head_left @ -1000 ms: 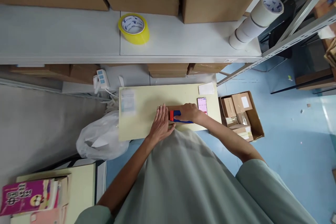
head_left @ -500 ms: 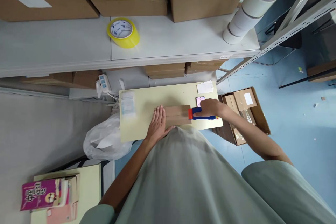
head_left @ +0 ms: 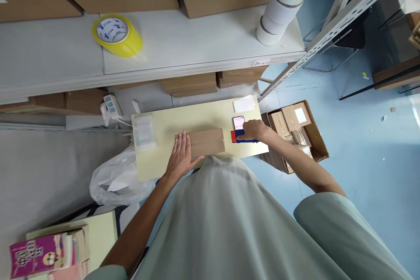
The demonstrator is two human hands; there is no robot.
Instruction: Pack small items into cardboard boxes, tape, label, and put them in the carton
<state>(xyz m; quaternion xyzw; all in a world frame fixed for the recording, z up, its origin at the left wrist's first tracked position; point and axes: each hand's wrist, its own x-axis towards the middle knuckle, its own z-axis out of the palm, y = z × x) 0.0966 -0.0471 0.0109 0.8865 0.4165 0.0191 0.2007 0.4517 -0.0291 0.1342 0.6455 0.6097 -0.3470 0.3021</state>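
A small closed cardboard box (head_left: 207, 141) lies lengthwise on the pale yellow tabletop (head_left: 183, 114). Across its left end rests my left hand (head_left: 181, 153), fingers stretched out flat and the thumb spread along the near edge. To the right of the box, my right hand (head_left: 252, 130) grips a blue and red tape dispenser (head_left: 234, 136); a gap separates the dispenser from the box. Much of the dispenser is hidden by my fingers. Just beyond it, a lit phone (head_left: 238, 122) lies on the table, its lower part covered by the dispenser and hand.
White paper slips (head_left: 244, 104) and a clear plastic packet (head_left: 144, 131) lie on the table. An open carton (head_left: 316, 140) of packed boxes stands at the right. Above the table runs a shelf (head_left: 183, 46) with yellow tape (head_left: 126, 43) and stacked white rolls (head_left: 282, 8). A plastic bag (head_left: 121, 179) hangs left.
My right hand has drawn the tape dispenser away from the box's right end, leaving a gap. My left hand stays flat on the box. The whole view has shifted somewhat.
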